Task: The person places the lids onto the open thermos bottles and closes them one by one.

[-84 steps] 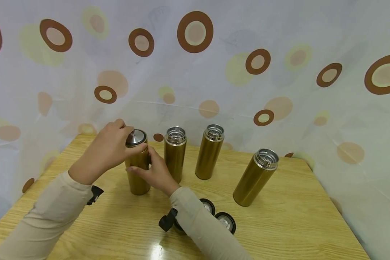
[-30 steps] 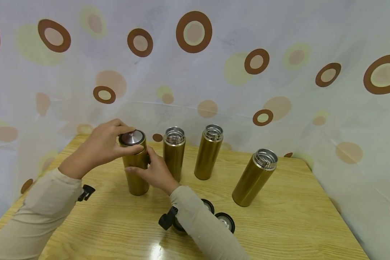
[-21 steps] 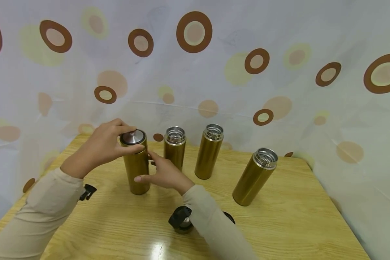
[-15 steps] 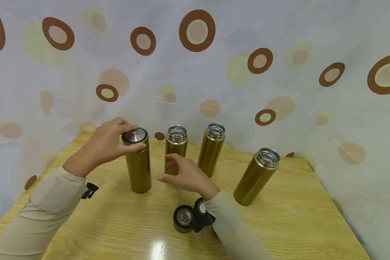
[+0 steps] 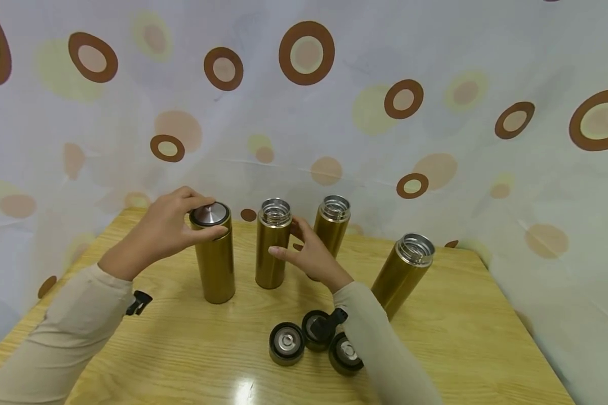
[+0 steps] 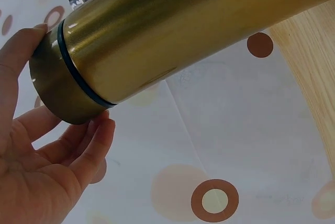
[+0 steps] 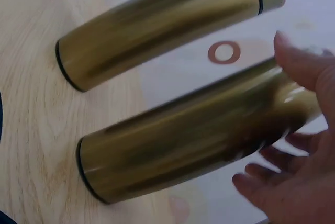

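Observation:
At the left of the table stands a gold thermos (image 5: 215,270) with its steel-topped lid (image 5: 210,214) on. My left hand (image 5: 167,225) grips that lid at the rim, thumb on one side and fingers on the other, as the left wrist view shows on the lid's gold side (image 6: 68,96). Beside it is a lidless thermos (image 5: 269,261) with a bare steel neck. My right hand (image 5: 311,253) is spread around its upper body, the thumb in front and the fingers behind. In the right wrist view the fingers (image 7: 261,182) stand relaxed beside this second thermos (image 7: 172,145).
Two more lidless thermoses stand to the right: one (image 5: 331,228) partly behind my right hand, another (image 5: 402,275) partly behind the sleeve. Three upturned lids, including the leftmost lid (image 5: 286,344), lie together on the wooden table (image 5: 182,354). A patterned cloth (image 5: 360,45) hangs behind.
My right hand has let go of the left thermos and moved right to the second one. The left hand has shifted slightly on the lid, then stayed there. The upturned lids are now more exposed.

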Action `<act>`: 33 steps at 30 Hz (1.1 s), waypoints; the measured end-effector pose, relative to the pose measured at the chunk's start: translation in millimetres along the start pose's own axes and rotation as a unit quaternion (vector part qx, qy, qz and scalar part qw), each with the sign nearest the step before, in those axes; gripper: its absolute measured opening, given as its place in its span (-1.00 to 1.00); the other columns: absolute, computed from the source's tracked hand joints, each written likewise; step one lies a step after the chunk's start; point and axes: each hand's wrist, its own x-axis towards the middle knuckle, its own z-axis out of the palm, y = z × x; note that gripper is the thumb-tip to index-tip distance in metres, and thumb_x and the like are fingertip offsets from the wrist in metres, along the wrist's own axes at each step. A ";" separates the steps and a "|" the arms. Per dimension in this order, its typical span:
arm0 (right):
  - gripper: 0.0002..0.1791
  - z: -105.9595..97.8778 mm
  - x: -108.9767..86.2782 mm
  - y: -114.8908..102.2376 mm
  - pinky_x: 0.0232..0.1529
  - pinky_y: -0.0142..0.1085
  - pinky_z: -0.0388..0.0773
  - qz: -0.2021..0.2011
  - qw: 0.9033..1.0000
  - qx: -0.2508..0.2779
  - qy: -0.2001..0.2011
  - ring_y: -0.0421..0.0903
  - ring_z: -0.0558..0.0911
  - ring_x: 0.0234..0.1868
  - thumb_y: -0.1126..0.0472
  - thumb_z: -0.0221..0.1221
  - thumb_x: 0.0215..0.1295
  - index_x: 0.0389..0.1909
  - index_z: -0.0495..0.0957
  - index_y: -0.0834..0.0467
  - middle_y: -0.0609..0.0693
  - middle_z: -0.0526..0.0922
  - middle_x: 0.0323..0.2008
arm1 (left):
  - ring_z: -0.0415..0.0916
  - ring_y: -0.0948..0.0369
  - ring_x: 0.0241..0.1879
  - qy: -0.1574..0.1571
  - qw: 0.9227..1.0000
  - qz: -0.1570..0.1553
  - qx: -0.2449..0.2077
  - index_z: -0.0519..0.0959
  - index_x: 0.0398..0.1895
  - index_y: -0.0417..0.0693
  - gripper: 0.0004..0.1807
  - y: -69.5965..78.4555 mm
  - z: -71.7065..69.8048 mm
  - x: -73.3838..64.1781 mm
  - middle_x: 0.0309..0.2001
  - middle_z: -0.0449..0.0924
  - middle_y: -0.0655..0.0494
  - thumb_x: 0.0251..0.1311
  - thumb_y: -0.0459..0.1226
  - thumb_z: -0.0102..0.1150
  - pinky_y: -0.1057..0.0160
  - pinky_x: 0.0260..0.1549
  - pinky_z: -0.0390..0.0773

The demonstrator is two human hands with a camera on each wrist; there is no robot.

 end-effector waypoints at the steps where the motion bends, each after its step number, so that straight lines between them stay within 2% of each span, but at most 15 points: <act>1: -0.01 -0.6 3.6 3.4 0.35 0.00 0.20 -0.003 1.000 0.015 -0.010 0.02 0.22 0.41 0.01 0.36 0.14 0.49 -0.01 0.03 0.05 0.21 0.40 | 0.49 -0.02 -0.12 0.000 1.000 0.000 0.000 0.56 0.11 -0.27 -0.34 -0.4 0.7 0.0 -0.08 0.51 -0.15 0.07 0.04 0.36 -0.01 -0.20 0.48; 5: -0.04 -2.0 15.0 12.8 0.30 -0.05 0.29 -0.019 0.998 0.037 -0.040 0.04 0.28 0.38 0.03 0.34 0.17 0.49 -0.02 -0.06 0.01 0.25 0.37 | 0.48 -0.02 -0.12 0.003 1.000 -0.002 -0.004 0.56 0.12 -0.27 -0.33 -0.6 2.1 -0.8 -0.07 0.51 -0.15 0.07 0.04 0.36 -0.01 -0.20 0.48; 10: -0.11 -3.2 22.9 17.1 0.20 -0.10 0.42 -0.040 0.997 0.039 -0.048 0.05 0.39 0.31 0.09 0.33 0.19 0.47 0.07 -0.09 -0.02 0.32 0.33 | 0.49 0.00 -0.13 0.005 1.000 -0.002 -0.006 0.55 0.13 -0.25 -0.34 -2.0 3.0 -1.3 -0.08 0.51 -0.11 0.07 0.02 0.36 0.01 -0.19 0.49; 18: -0.14 -4.0 25.5 15.5 0.23 -0.07 0.38 -0.045 0.996 0.046 -0.056 0.09 0.34 0.34 0.16 0.32 0.20 0.46 0.08 -0.06 0.01 0.29 0.35 | 0.48 -0.01 -0.11 0.004 1.000 -0.002 -0.009 0.54 0.15 -0.23 -0.34 -2.3 3.0 -1.7 -0.06 0.50 -0.11 0.08 0.02 0.35 -0.02 -0.17 0.48; 25: -0.14 -4.1 26.8 17.8 0.24 -0.08 0.38 -0.045 0.996 0.045 -0.060 0.08 0.34 0.34 0.12 0.31 0.21 0.46 0.07 -0.09 -0.02 0.28 0.35 | 0.46 0.03 -0.15 0.010 1.000 -0.004 -0.016 0.53 0.16 -0.24 -0.35 -4.1 6.2 -1.8 -0.09 0.48 -0.09 0.09 -0.02 0.35 0.03 -0.18 0.46; 27: -0.13 -4.6 26.9 18.4 0.23 -0.06 0.38 -0.045 0.996 0.042 -0.060 0.09 0.33 0.35 0.11 0.32 0.20 0.46 0.07 -0.10 -0.01 0.28 0.35 | 0.46 0.01 -0.12 0.002 1.000 -0.011 -0.015 0.49 0.19 -0.25 -0.32 -3.6 6.6 -1.7 -0.06 0.46 -0.11 0.11 0.00 0.33 0.00 -0.15 0.46; 29: -0.14 -5.0 26.7 18.3 0.23 -0.06 0.38 -0.043 0.996 0.041 -0.059 0.09 0.34 0.35 0.12 0.32 0.20 0.46 0.08 -0.10 -0.02 0.29 0.35 | 0.43 -0.05 -0.01 -0.004 1.000 -0.016 -0.011 0.40 0.28 -0.22 -0.25 -1.0 6.1 -2.0 0.04 0.43 -0.15 0.13 0.04 0.29 -0.08 -0.05 0.44; 31: -0.15 -4.9 26.4 17.6 0.23 -0.04 0.38 -0.041 0.997 0.042 -0.057 0.10 0.34 0.34 0.13 0.33 0.20 0.45 0.10 -0.09 -0.01 0.30 0.34 | 0.35 -0.11 0.12 0.010 1.000 -0.003 -0.009 0.32 0.35 -0.19 -0.21 4.3 6.0 -3.4 0.16 0.37 -0.19 0.14 0.05 0.29 -0.16 0.04 0.38; 33: -0.16 -4.2 26.5 16.5 0.22 -0.05 0.39 -0.037 0.997 0.046 -0.057 0.09 0.35 0.33 0.13 0.32 0.20 0.44 0.11 -0.09 -0.01 0.31 0.33 | 0.28 -0.15 0.20 0.055 0.997 0.043 -0.012 0.30 0.36 -0.19 -0.19 13.3 8.0 -6.3 0.22 0.33 -0.21 0.12 0.01 0.31 -0.20 0.10 0.32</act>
